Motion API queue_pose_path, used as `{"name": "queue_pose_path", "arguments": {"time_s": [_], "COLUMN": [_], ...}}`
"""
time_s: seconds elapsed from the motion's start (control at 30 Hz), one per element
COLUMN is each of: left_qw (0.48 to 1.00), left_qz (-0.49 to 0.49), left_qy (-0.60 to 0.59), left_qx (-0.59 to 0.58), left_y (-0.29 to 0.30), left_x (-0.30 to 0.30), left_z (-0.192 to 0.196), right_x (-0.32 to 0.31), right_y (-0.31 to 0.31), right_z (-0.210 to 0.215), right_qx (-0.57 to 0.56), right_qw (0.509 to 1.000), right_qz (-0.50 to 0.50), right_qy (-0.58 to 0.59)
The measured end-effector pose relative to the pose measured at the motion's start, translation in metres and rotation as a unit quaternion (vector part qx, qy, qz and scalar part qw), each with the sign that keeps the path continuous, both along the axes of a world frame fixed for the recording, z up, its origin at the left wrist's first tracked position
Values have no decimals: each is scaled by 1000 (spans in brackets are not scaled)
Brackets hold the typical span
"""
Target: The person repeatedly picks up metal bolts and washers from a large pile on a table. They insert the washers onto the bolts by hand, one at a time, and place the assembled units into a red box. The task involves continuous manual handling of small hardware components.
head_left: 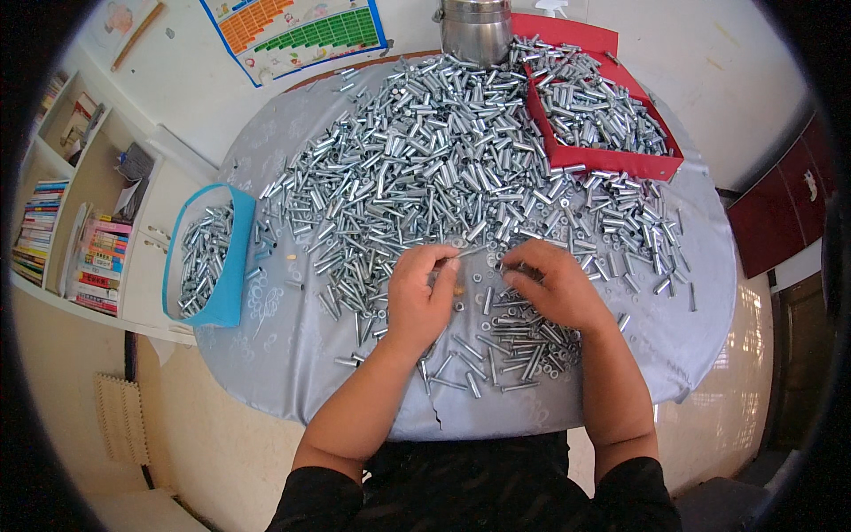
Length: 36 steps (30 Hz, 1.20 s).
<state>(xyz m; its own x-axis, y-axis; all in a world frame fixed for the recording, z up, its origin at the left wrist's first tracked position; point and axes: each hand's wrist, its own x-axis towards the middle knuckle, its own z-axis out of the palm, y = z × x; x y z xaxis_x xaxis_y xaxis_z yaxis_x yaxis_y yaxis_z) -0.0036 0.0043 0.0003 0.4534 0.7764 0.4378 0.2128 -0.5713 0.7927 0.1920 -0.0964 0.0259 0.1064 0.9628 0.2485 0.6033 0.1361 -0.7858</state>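
My left hand (421, 294) is closed in a pinch on a thin silver bolt (471, 252), which points toward my other hand. My right hand (551, 282) is curled just right of it, thumb and fingertips close together. Whatever those fingertips hold is too small to make out. Below and between the hands, a smaller heap of loose bolts, sleeves and nuts (532, 351) lies near the table's front. Beyond them spreads a large pile of silver metal sleeves and bolts (425, 151).
A red box (612, 160) full of metal parts stands at the far right, a blue bin (232, 266) of parts at the left edge. Behind the pile is a steel pot (476, 34). A grey cloth (683, 346) covers the round table. Bookshelves (80, 213) stand left.
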Motion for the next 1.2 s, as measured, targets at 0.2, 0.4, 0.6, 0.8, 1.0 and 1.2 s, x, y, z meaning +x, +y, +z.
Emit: {"name": "queue_pose_path", "arguments": {"time_s": [0.2, 0.4, 0.6, 0.8, 1.0, 1.2], "left_qw": [998, 998, 997, 999, 972, 968], "left_qz": [-30, -24, -20, -39, -62, -109], "left_qy": [16, 22, 28, 16, -49, -35], "left_qx": [51, 56, 66, 32, -222, -225], "left_y": [-2, -4, -3, -3, -11, -14], "left_x": [1, 2, 1, 1, 3, 3], "left_z": [2, 4, 4, 4, -2, -3], "right_x": [2, -1, -1, -6, -7, -7], "right_y": [1, 0, 2, 2, 3, 2], "right_z": [0, 4, 2, -4, -10, -1], "right_qx": [34, 25, 48, 19, -38, -5], "right_qw": [997, 997, 996, 996, 974, 988], "right_qz": [-58, -57, -41, -63, -63, -62], "right_qy": [-31, -56, -66, 64, 216, 140]}}
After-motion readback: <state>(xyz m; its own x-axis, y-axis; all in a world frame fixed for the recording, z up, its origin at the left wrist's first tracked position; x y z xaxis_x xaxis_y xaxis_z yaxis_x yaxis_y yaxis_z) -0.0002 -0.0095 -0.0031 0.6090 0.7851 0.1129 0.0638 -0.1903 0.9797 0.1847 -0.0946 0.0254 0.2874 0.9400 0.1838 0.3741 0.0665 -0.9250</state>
